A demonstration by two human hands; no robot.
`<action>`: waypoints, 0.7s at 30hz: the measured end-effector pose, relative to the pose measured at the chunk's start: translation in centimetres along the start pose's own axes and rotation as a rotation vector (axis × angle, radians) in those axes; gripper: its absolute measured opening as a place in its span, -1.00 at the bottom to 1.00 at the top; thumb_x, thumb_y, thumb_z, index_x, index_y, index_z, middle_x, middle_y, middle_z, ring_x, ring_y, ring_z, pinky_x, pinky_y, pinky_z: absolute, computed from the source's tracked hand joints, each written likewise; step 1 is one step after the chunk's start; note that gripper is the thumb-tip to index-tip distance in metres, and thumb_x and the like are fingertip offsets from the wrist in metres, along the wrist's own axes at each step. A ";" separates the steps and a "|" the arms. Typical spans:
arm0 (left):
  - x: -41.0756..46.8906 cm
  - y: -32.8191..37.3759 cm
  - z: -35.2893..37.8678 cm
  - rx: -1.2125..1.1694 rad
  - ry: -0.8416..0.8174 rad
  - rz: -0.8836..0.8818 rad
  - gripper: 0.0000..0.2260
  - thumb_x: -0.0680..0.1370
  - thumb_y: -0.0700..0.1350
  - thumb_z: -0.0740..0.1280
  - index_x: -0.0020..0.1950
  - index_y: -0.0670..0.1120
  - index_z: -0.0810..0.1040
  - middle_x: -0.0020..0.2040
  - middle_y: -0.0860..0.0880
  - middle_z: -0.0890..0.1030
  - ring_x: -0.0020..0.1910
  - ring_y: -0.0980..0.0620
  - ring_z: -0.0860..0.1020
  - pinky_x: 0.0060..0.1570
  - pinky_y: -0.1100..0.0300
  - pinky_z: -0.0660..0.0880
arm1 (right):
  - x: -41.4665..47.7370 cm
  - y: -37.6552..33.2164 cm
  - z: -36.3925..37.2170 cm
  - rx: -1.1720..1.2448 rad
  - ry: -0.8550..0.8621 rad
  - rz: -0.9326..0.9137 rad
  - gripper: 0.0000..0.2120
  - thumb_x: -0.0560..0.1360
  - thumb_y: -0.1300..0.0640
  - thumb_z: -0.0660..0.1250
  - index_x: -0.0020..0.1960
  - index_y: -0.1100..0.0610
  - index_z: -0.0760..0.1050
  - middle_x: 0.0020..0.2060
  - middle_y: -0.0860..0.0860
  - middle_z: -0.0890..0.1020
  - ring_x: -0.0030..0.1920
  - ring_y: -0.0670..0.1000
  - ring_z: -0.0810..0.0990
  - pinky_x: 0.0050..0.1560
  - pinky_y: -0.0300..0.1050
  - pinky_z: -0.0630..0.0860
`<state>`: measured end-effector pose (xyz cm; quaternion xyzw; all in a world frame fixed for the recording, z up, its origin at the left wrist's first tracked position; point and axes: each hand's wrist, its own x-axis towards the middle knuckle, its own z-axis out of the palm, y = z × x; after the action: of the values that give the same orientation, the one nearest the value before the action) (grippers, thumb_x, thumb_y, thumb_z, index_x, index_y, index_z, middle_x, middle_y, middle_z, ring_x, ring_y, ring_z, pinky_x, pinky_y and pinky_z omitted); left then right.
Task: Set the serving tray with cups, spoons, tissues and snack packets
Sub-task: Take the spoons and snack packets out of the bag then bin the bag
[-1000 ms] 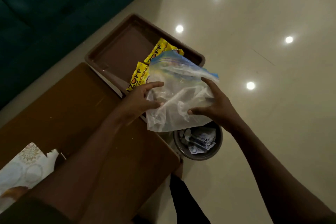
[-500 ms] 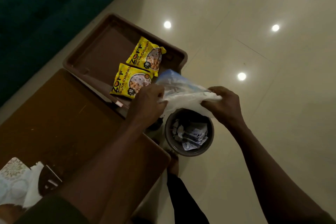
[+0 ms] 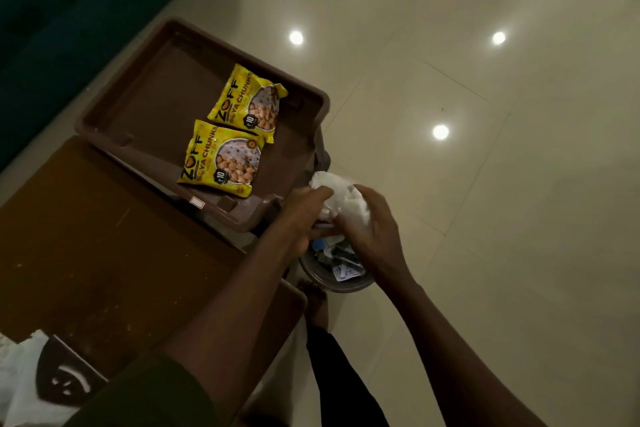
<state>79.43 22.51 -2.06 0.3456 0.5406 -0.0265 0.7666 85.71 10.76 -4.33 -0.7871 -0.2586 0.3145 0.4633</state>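
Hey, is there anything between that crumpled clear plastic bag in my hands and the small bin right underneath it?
Nothing visible blocks it. The crumpled clear plastic bag sits between your left hand and right hand, directly above the small round bin, whose open mouth holds only paper scraps. The brown tray lies off to the side.

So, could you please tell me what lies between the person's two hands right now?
In the head view, a crumpled clear plastic bag sits between the left hand and right hand, above the waste bin.

bin [image 3: 341,282] half hidden under hands
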 end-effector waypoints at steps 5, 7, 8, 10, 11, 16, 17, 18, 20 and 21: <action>-0.1 -1.2 0.7 0.395 -0.172 -0.073 -0.65 0.62 0.07 0.17 0.36 -0.03 0.46 0.28 -0.11 0.56 0.23 -0.15 0.53 0.24 -0.01 0.40 | -0.3 2.3 -0.6 -0.141 0.019 0.088 -0.45 0.36 -0.02 0.52 0.29 0.01 0.43 0.13 -0.08 0.62 0.10 -0.11 0.60 0.04 -0.30 0.51; 0.0 -1.2 1.0 0.483 -0.240 -0.064 -0.59 0.61 0.17 0.14 0.37 0.00 0.46 0.25 -0.04 0.53 0.23 -0.11 0.49 0.25 -0.03 0.41 | 0.0 3.3 -1.4 -0.244 0.132 0.045 -0.61 0.42 0.10 0.45 0.22 0.00 0.48 0.00 -0.05 0.67 -0.02 -0.04 0.64 -0.09 -0.22 0.54; 0.2 -1.1 1.0 0.505 -0.254 -0.050 -0.58 0.61 0.18 0.13 0.35 -0.01 0.47 0.19 -0.03 0.52 0.14 -0.06 0.50 0.12 0.03 0.45 | 0.3 3.9 -1.8 -0.300 0.147 0.034 -0.63 0.42 0.16 0.41 0.21 -0.01 0.48 -0.04 -0.04 0.67 -0.07 -0.02 0.64 -0.13 -0.19 0.54; 0.7 -1.1 0.1 0.510 -0.171 0.029 -0.64 0.63 0.12 0.15 0.28 -0.07 0.50 0.09 -0.08 0.54 -0.05 -0.01 0.50 -0.14 0.14 0.43 | 0.8 5.0 -2.3 -0.377 0.157 0.073 -0.63 0.40 0.19 0.35 0.19 0.00 0.48 -0.09 -0.02 0.66 -0.12 0.03 0.61 -0.18 -0.15 0.50; 1.0 -1.2 -0.6 0.488 -0.093 0.069 -0.66 0.63 0.08 0.17 0.25 -0.10 0.50 0.06 -0.10 0.54 -0.11 -0.01 0.48 -0.21 0.17 0.41 | 1.0 5.5 -2.4 -0.394 0.164 0.104 -0.64 0.39 0.18 0.34 0.17 0.00 0.46 -0.10 -0.01 0.65 -0.13 0.05 0.59 -0.19 -0.15 0.47; 1.5 -2.2 -4.1 0.404 0.008 0.116 -0.73 0.61 0.00 0.24 0.22 -0.13 0.50 0.06 -0.10 0.57 -0.17 0.01 0.50 -0.26 0.19 0.41 | 1.4 7.9 -2.0 -0.493 0.167 0.192 -0.55 0.36 0.16 0.36 0.22 -0.02 0.36 0.01 0.01 0.60 -0.06 0.08 0.56 -0.17 -0.10 0.49; 1.5 -2.3 -4.6 0.405 0.010 0.115 -0.75 0.61 -0.01 0.24 0.20 -0.12 0.51 0.05 -0.10 0.58 -0.19 0.03 0.51 -0.26 0.19 0.42 | 1.3 8.3 -1.8 -0.528 0.169 0.186 -0.53 0.36 0.18 0.36 0.23 0.00 0.36 0.06 0.02 0.57 -0.01 0.09 0.55 -0.15 -0.08 0.50; 1.4 -2.5 -5.0 0.406 0.012 0.113 -0.76 0.61 -0.01 0.25 0.19 -0.11 0.51 0.03 -0.09 0.59 -0.20 0.04 0.51 -0.27 0.20 0.43 | 1.2 8.6 -1.6 -0.558 0.169 0.172 -0.52 0.35 0.20 0.37 0.23 0.02 0.35 0.10 0.02 0.54 0.03 0.10 0.54 -0.12 -0.06 0.50; 1.3 -3.0 -5.6 0.406 0.012 0.109 -0.79 0.60 -0.01 0.26 0.16 -0.08 0.52 0.00 -0.06 0.60 -0.20 0.05 0.52 -0.27 0.20 0.43 | 1.0 9.0 -1.0 -0.564 0.157 0.146 -0.43 0.31 0.19 0.44 0.27 0.06 0.35 0.18 0.03 0.48 0.11 0.11 0.52 -0.03 0.00 0.52; 1.3 -3.3 -5.8 0.402 0.012 0.105 -0.81 0.60 -0.01 0.26 0.14 -0.07 0.53 -0.01 -0.04 0.60 -0.19 0.05 0.52 -0.27 0.20 0.43 | 1.1 9.1 -0.7 -0.551 0.126 0.149 -0.33 0.26 0.15 0.50 0.31 0.08 0.33 0.21 0.04 0.47 0.16 0.11 0.50 0.06 0.04 0.51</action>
<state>73.92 23.70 -5.82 0.5192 0.5104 -0.0918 0.6793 87.99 7.13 -12.48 -0.9181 -0.2465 0.2162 0.2226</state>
